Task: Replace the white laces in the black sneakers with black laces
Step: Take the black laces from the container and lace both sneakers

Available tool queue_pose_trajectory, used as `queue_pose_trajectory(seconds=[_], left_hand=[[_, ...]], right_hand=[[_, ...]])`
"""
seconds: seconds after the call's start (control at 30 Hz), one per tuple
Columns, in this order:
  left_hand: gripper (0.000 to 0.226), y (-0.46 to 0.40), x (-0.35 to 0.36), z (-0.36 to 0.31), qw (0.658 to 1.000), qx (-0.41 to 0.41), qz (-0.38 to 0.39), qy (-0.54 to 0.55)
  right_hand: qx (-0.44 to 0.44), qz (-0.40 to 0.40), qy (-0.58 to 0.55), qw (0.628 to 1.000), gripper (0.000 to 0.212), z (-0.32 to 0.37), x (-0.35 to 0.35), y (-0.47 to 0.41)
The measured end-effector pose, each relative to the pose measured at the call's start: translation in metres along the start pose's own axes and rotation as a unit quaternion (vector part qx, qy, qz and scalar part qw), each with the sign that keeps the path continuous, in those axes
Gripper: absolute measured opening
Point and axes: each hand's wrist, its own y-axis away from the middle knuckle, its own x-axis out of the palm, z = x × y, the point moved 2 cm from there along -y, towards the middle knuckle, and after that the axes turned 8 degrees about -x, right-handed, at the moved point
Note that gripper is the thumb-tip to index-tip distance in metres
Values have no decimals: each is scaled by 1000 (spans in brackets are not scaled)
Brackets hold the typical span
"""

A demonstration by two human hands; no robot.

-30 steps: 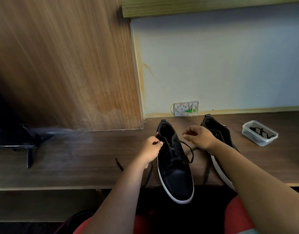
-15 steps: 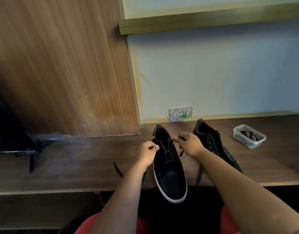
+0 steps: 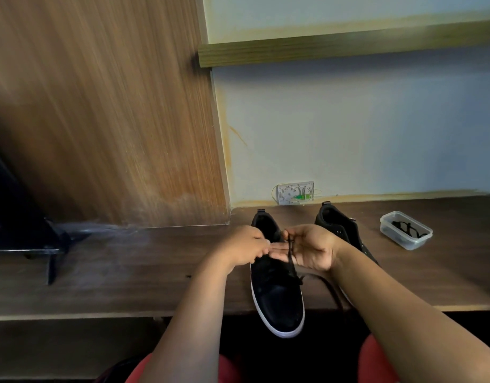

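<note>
Wooden shelf point(image 3: 127, 277): both hands (left hand point(image 3: 242, 248), right hand point(image 3: 310, 248)) pinch black lace point(image 3: 291, 258) over sneaker point(image 3: 278, 297).

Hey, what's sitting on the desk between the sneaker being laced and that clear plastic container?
The second black sneaker, partly hidden behind the right hand, lies between the near sneaker and the container; beyond it is bare wooden desk, in the head view.

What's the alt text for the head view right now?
Both hands meet over the near black sneaker on the wooden desk: the right hand has a black lace across its fingers, the left hand pinches beside it. A second sneaker and a clear tub sit to the right.
</note>
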Motion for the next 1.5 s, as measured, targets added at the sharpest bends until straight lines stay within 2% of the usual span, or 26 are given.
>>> queue_pose_trajectory(seconds=[0.07, 0.13, 0.17, 0.23, 0.27, 0.3, 0.33, 0.4, 0.43, 0.5, 0.57, 0.7, 0.8, 0.87, 0.9, 0.93, 0.97, 1.03, 1.07, 1.1, 1.13, 1.17, 1.23, 1.33, 1.43, 1.5], left_hand=[[27, 17, 4, -15, 991, 10, 92, -92], [34, 26, 6, -21, 967, -36, 147, -204], [39, 26, 2, -22, 962, -51, 119, -240], [43, 17, -8, -21, 964, -30, -20, -262], [44, 11, -13, -20, 970, -14, -88, -226], [45, 2, -14, -17, 978, -10, -129, -163], [46, -8, -12, -13, 989, -24, -131, -65], [42, -24, 2, -8, 987, -78, -65, 122], [36, -29, 10, -6, 979, -111, -24, 171], [20, -35, 20, 0, 966, -150, 15, 211], [20, -37, 22, 5, 951, -169, 24, 257], [23, -39, 25, 16, 900, -208, 36, 383], [26, -40, 30, 21, 851, -216, 23, 479], [22, -40, 32, 21, 773, -223, 24, 593], [22, -39, 32, 20, 748, -215, 27, 627], [22, -37, 31, 17, 750, -197, 37, 630], [21, -35, 29, 14, 798, -172, 37, 576], [20, -25, 25, 4, 958, -76, -21, 275], [23, -20, 26, 0, 992, -11, -64, 107], [22, -17, 30, -3, 994, 41, -100, -15], [16, -14, 33, -5, 985, 69, -133, -82], [7, -11, 35, -5, 973, 86, -174, -121], [7, -12, 37, -1, 950, 102, -253, -155], [11, -19, 31, 5, 921, 146, -335, -135], [15, -24, 33, 8, 918, 192, -333, -99], [18, -26, 37, 11, 916, 216, -331, -71]], right_hand=[[-9, -2, -14, 1000, 35, -5, 12, 2], [-27, -39, -50, 998, 33, -9, 19, 2], [-41, -58, -27, 997, 33, -12, 21, 1], [-115, -99, 150, 977, 36, -16, 20, -1], [-162, -117, 281, 939, 37, -17, 21, 0], [-205, -127, 406, 882, 36, -18, 23, 1], [-239, -118, 510, 818, 33, -19, 25, 3], [-304, -65, 632, 710, 23, -22, 28, 3], [-331, -38, 664, 669, 19, -24, 27, 3], [-350, 11, 695, 628, 20, -28, 25, 3], [-341, 25, 694, 633, 22, -24, 25, 7], [-285, -47, 626, 724, 29, -6, 13, 10], [-310, -109, 543, 773, 28, 3, -6, 8], [-342, -142, 544, 753, 23, 7, -12, 10], [-350, -148, 572, 727, 23, 9, -11, 10], [-349, -146, 612, 694, 26, 10, -9, 10], [-334, -136, 669, 650, 27, 11, -7, 9], [-302, -125, 773, 543, 25, 12, 1, 10], [-316, -118, 795, 504, 23, 12, 5, 12], [-352, -104, 796, 482, 19, 13, 11, 15], [-388, -88, 787, 471, 16, 13, 16, 17], [-414, -72, 776, 470, 14, 12, 20, 19], [-444, -57, 748, 491, 11, 9, 24, 17], [-471, -111, 672, 561, 7, 7, 13, 8], [-463, -179, 611, 617, 3, 5, -3, -6], [-420, -198, 600, 652, 6, 3, -11, -16]])
